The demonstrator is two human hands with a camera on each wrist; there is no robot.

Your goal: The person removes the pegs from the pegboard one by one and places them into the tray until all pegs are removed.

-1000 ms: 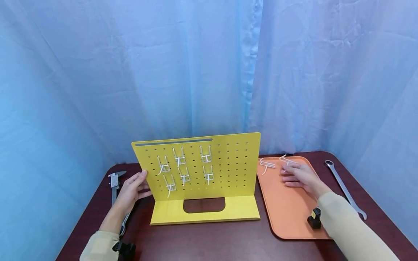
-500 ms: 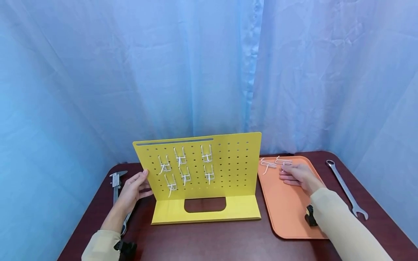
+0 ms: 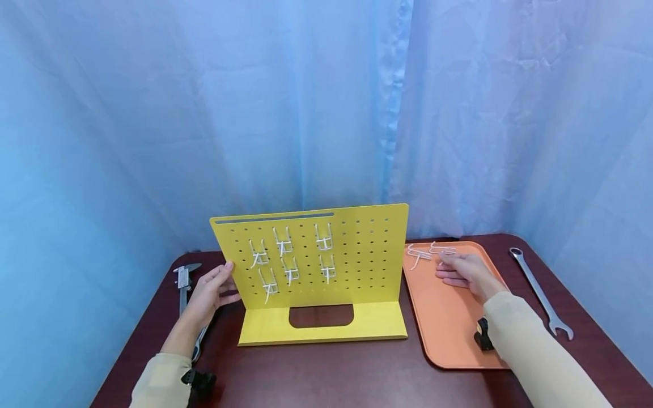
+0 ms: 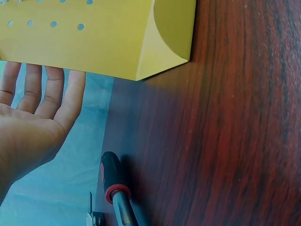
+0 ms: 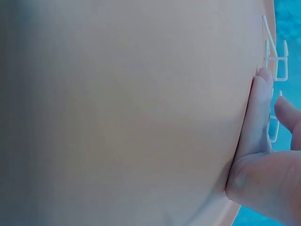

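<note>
- Shifted leftward since one second ago: one loose white hook (image 3: 445,247), together with the right hand (image 3: 466,275), now closer to the second loose hook (image 3: 419,254).
- Pinching the loose white hook between thumb and finger of the right hand, remaining fingers low along the orange tray (image 3: 454,334); exact contact hard to read in right wrist view.
- Noting both loose hooks just beside each other at the far end of the tray.
- Clamping the left edge of the yellow pegboard (image 3: 377,297) with the left hand (image 3: 208,292): thumb on front face, fingers reaching behind, fingertips hidden.
- Finding the pegboard upright on the dark wood table (image 3: 326,368), left of the tray.
- Counting six mounted hooks (image 3: 285,246) across left and middle of the panel, prongs toward the viewer.
- Seeing a wrench (image 3: 541,292) right of the tray, a caliper (image 3: 183,280) left of the pegboard, and near it a tool with black-and-red handle (image 4: 113,174).
- Seeing a pale blue curtain (image 3: 326,102) behind the table.
</note>
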